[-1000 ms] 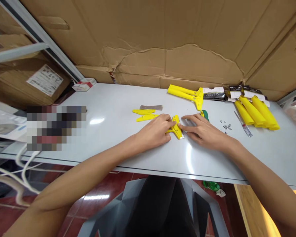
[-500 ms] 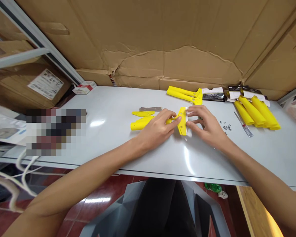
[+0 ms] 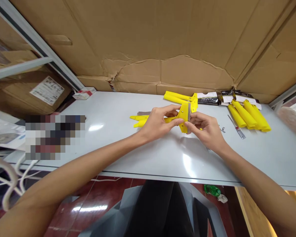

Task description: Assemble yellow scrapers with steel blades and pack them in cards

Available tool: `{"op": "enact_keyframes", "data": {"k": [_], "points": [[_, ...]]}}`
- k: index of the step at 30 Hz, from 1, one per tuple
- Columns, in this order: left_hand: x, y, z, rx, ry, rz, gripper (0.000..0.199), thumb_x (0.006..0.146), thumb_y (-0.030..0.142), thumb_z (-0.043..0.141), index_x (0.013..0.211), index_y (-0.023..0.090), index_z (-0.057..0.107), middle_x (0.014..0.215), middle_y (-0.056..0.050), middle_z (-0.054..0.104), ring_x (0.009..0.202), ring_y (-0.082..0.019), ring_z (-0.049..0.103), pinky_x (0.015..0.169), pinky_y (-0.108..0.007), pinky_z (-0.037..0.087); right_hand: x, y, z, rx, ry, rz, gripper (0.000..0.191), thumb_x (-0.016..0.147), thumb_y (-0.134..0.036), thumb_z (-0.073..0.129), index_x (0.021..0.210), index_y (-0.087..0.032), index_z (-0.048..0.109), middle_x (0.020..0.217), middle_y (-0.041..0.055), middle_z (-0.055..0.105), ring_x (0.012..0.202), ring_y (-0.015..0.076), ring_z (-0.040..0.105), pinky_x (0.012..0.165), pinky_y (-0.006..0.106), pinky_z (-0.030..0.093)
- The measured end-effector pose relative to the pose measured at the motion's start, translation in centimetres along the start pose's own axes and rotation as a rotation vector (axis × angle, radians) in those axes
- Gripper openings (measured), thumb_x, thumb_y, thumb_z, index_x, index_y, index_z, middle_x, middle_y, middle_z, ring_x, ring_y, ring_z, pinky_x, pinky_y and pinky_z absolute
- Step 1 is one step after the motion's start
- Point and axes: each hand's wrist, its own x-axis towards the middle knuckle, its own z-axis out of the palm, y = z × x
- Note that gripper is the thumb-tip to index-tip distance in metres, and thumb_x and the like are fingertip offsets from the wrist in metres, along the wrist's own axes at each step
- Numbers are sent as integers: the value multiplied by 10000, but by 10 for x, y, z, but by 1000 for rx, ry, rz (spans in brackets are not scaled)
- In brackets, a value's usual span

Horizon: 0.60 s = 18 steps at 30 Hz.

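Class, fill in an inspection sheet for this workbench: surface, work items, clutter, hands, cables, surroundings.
Surface: white table, glossy, with glare.
Work items: yellow scraper held above the table by both hands.
Clutter: loose yellow plates, yellow handles, packaged scrapers, screwdriver, small box.
Hands: left hand grips the scraper's neck; right hand pinches its head.
Cables: white cords at the left edge.
Surroundings: cardboard sheets behind, labelled carton left.
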Motion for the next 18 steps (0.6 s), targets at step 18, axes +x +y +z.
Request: {"op": "enact_keyframes", "data": {"k": [18], "points": [[-20,-5,-7,29,-72,5,211,970,284,632,1056,223,815,994,-17,794,903,-173,668,845,-289,514,-9,-7,16,-74,119,-41,201,907,-304,791,1075,-195,783,759,-15,751,610,117,707,604,269,635]]}}
